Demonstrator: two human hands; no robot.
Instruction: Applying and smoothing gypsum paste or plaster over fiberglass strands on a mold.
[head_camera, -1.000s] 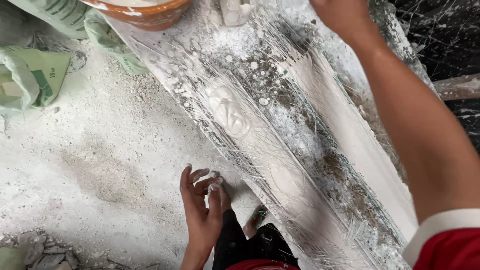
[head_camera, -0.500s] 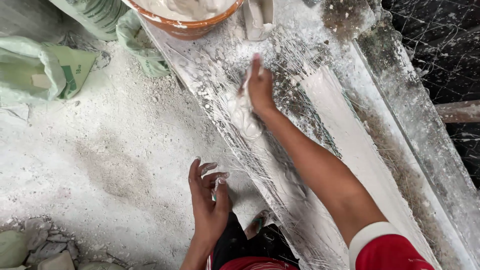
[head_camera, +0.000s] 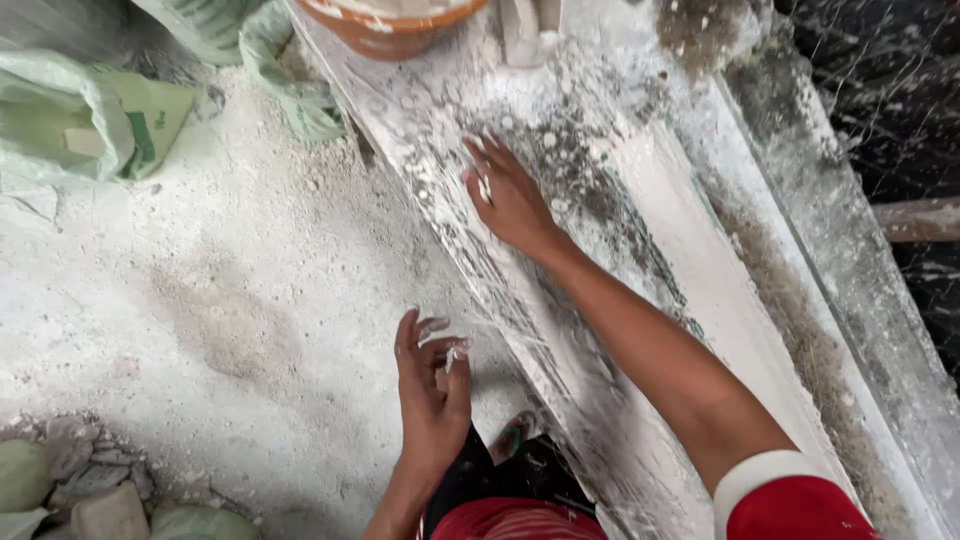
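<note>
Nearest of all is the left hand (head_camera: 432, 395). It hangs in the air over the dusty floor (head_camera: 200, 300), just beside the near edge of the long surface (head_camera: 700, 290). It holds nothing. Its fingers are loosely curled and white stuff sticks to the tips, so it seems to be kept away from things because it is messy.

A bit farther on, the right hand (head_camera: 512, 195) lies flat on the surface, open, with its fingers spread. It presses down on the wet white paste (head_camera: 440, 150) and thin white threads smeared along the near edge of the surface. The palm lies flat, which looks like a good way to push the paste down smooth. It grasps nothing that I can see, but whatever is under the palm is hidden.

A long pale strip (head_camera: 690, 270) runs down the middle of the surface.

At the far end sits an orange bowl (head_camera: 390, 35). The top of the picture cuts it off, so I cannot tell what is inside. Green sacks (head_camera: 90, 110) lie on the floor at the far left, also cut off.
</note>
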